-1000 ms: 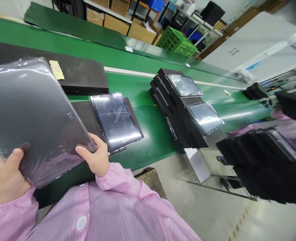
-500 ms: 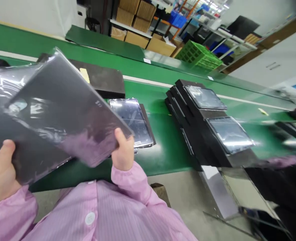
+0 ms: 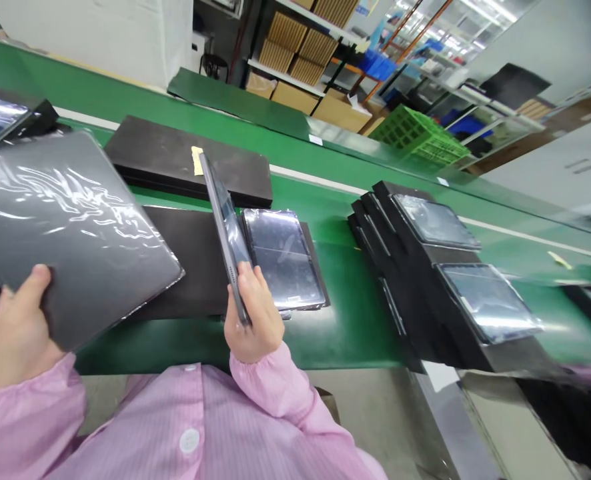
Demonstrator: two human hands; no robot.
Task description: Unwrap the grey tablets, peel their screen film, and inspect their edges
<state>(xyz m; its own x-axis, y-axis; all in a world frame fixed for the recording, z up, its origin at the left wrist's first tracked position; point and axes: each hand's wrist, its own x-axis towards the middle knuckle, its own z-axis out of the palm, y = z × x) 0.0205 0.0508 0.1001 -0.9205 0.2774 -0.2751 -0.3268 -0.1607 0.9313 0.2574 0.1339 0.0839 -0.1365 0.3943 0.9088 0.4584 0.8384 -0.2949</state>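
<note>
My left hand grips the lower corner of a grey tablet wrapped in clear plastic, held flat with its back up. My right hand is closed on a second wrapped tablet, turned on edge and standing nearly upright over a black foam tray. Another wrapped tablet lies screen up on that tray, just right of my right hand. Both sleeves are pink.
A green conveyor belt runs across the view. A flat black foam slab with a yellow label lies behind. A stack of black trays at right carries two wrapped tablets. Cardboard boxes and a green crate stand beyond.
The two tablets, first held stacked together, have been split: my right hand pulled one off and turned it on edge, while my left keeps the other. The view swung left.
</note>
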